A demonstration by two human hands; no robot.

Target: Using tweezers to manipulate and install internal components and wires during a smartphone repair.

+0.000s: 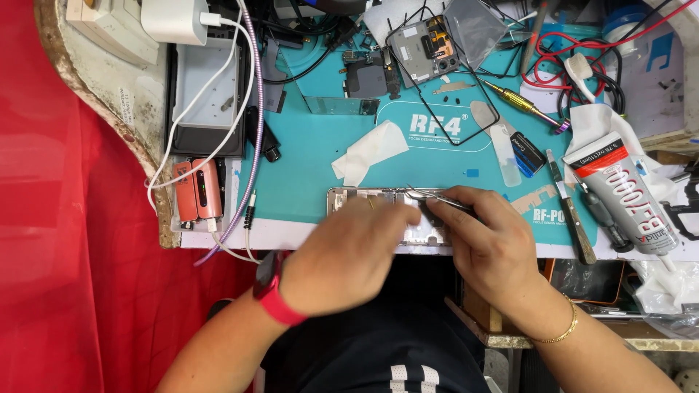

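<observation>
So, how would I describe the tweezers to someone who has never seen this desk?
Start at the teal work mat. At its near edge lies an opened phone frame under both hands. The tweezers are the thin silver metal tool pinched in the right hand, lying across that frame, much slimmer than the nearby screwdriver.

Grey glue tube [625, 198] with red-and-black label, lying slanted near the desk's right edge, partly on white tissue. Teal mat [306, 167] over mid-desk carries a white printed logo panel [435, 126] at its centre and a second white logo [547, 215] at its near right corner. Small blue-and-black flat pack [527, 153] right of the centre panel. White paper label [126, 106] stuck on the desk's worn left edge. No lit screens.
</observation>
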